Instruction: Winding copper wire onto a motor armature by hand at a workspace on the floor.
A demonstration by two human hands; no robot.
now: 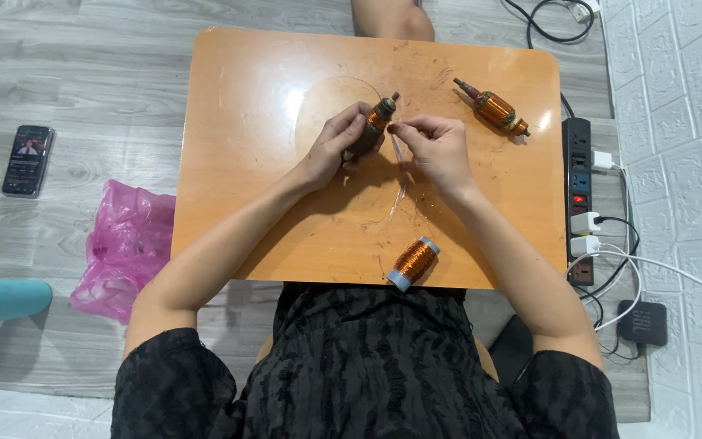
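Note:
My left hand (336,145) grips a motor armature (375,122) with copper winding, held tilted above the middle of a small orange table (237,162). Right beside the armature's copper part, my right hand (436,146) pinches a thin wire between thumb and fingertips. The fine wire trails down over the table toward a spool of copper wire (413,262) lying near the front edge. A second wound armature (493,108) lies on the table at the back right, apart from both hands.
A black power strip (580,195) with white plugs and cables lies on the floor right of the table. A small black speaker (642,321) sits near it. Left of the table lie a pink plastic bag (119,244) and a phone (28,158).

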